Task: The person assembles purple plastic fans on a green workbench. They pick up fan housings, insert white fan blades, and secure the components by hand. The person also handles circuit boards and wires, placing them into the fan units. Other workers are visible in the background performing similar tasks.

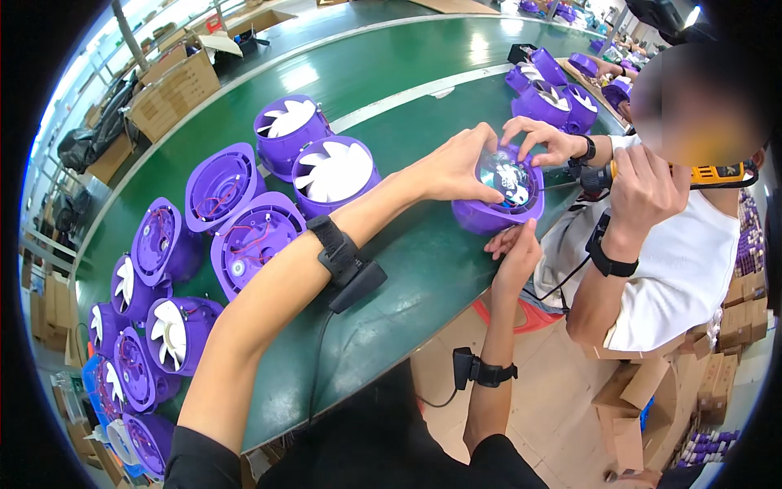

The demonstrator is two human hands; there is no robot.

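Note:
A purple fan housing (482, 217) stands on the green table in front of me, with a clear, dome-like part (507, 181) in its top. My left hand (458, 167) reaches over from the left, thumb and fingers closed around the clear part. At the housing's lower right side my right hand (516, 254) has its thumb and curled fingers against the wall. A co-worker's hand (547, 143) touches the clear part's far rim. The co-worker's other hand (648, 191) grips a yellow and black power screwdriver (717, 174), its bit pointing at the housing's right side.
Left of my forearm stand several purple housings (221, 186), some with white fan blades (334, 171), others showing red wires. More purple housings (544, 102) sit at the far right. A cardboard box (173, 94) is beyond the table (391, 277); a red stool (521, 316) stands below its edge.

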